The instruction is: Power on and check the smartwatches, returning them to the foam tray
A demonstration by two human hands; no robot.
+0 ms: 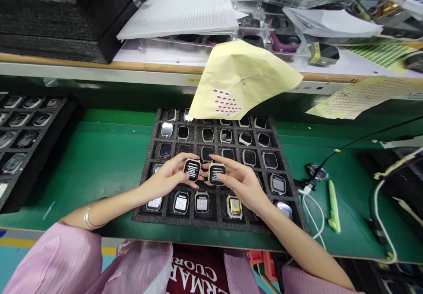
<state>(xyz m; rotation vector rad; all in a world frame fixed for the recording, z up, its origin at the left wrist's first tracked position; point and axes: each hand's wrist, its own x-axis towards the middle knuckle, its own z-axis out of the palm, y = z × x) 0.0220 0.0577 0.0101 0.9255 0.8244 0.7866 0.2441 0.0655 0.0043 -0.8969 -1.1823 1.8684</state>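
My left hand (pixel 175 170) grips a smartwatch (pixel 192 170) without a strap, its dark screen lit with white text. Close beside it, my right hand (pixel 236 177) holds a second smartwatch (pixel 217 174) whose screen shows similar text, the thumb on its lower right edge. Both are held just above a black foam tray (pixel 211 221) with rows of square compartments. Many watch bodies lie in it, some dark, some with lit white screens. One in the front row (pixel 234 206) has a yellow part showing. My hands and forearms hide several compartments.
Another foam tray of watches (pixel 39 153) stands at left. A yellow paper sheet (pixel 244 80) hangs from the shelf over the tray's back row. At right lie a light green tool (pixel 333 206), a white cable (pixel 313 214) and a round charger-like disc (pixel 316 171). Black foam blocks (pixel 56 21) sit on the shelf.
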